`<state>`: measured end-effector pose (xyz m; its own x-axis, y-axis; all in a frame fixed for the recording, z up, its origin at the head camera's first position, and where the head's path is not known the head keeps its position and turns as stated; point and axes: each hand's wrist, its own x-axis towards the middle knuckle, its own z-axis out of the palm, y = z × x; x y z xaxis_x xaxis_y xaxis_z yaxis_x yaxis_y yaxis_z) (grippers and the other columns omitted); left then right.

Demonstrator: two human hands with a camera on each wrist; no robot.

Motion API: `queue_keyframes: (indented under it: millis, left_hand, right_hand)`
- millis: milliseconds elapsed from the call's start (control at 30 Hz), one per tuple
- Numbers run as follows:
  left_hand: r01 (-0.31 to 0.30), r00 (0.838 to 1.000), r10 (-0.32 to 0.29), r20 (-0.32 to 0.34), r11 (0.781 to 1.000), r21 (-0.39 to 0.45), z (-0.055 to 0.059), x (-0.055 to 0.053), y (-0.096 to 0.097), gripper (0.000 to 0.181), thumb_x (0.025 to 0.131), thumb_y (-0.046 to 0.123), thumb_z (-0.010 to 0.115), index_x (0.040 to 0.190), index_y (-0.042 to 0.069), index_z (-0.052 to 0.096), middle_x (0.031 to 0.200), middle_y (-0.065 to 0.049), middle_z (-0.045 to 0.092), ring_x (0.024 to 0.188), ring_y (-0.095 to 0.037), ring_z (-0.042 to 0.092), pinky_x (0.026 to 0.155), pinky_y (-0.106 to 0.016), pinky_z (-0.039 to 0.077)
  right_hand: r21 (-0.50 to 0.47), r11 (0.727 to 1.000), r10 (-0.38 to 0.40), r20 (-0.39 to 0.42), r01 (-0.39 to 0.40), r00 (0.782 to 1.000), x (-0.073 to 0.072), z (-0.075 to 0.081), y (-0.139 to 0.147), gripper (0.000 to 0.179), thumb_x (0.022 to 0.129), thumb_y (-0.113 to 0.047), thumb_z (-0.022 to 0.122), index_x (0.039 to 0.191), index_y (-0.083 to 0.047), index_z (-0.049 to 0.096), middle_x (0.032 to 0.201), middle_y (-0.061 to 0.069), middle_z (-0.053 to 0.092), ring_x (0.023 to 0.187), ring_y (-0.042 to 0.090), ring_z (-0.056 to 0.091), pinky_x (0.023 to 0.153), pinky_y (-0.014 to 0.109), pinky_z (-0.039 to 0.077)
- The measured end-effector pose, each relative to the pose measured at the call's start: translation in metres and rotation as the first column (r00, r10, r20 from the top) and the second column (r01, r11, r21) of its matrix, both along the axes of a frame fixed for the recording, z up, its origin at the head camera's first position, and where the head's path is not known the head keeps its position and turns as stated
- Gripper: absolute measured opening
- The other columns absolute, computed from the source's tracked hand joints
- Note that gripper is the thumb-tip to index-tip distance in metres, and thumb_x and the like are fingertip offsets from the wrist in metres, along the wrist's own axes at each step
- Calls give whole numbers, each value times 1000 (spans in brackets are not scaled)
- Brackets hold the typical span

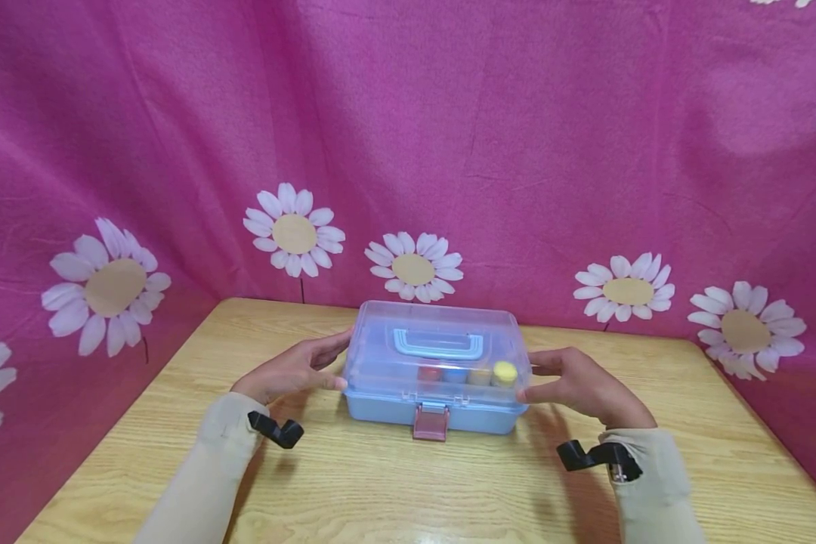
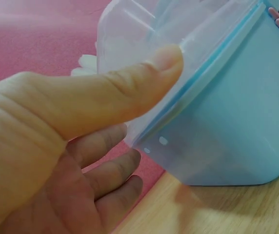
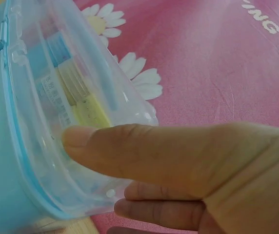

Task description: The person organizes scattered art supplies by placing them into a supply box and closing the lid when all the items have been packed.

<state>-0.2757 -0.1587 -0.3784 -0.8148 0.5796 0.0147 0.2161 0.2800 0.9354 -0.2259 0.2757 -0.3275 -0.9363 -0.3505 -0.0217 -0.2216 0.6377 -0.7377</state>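
Note:
A light-blue plastic storage box (image 1: 381,410) with a clear lid (image 1: 374,340) sits between both hands. The lid lies down on the base, and its pink front latch (image 1: 431,425) is flipped outward. Through the lid show small jars with red, blue, tan and yellow (image 1: 504,373) tops. My left hand (image 1: 292,372) is at the box's left end, its straight thumb by the lid's rim and its fingers loosely bent farther back. At the right end, my right hand (image 1: 578,381) has its extended thumb against the lid, the other fingers behind, partly hidden.
The box stands toward the back of a light wooden table (image 1: 394,491). A pink cloth (image 1: 489,151) with white daisies hangs behind and along both sides. Black straps (image 1: 275,429) are on both wrists over beige sleeves. A blue handle (image 1: 438,344) lies folded on the lid.

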Motion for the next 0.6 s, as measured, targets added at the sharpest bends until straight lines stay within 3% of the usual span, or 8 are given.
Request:
queue_keyframes:
  millis: [300,600]
  left_hand:
    - [3,1000,-3,-9,999,-36,1,3,-1,91,80,25,79,152,34,25,158,8,22,145,-19,20,116,-46,23]
    - [23,1000,-23,11,999,-47,2,3,-2,92,81,25,78,153,35,21,159,7,20,145,-21,21,115,-45,25]
  right_hand:
    - [56,998,-21,6,21,1000,0,2,-2,60,76,-33,82,127,-6,63,121,12,66,116,32,58,97,56,45]
    - [40,999,-28,21,27,999,2,3,-4,61,75,-28,82,127,-3,62,120,13,66,114,33,59,96,54,47]
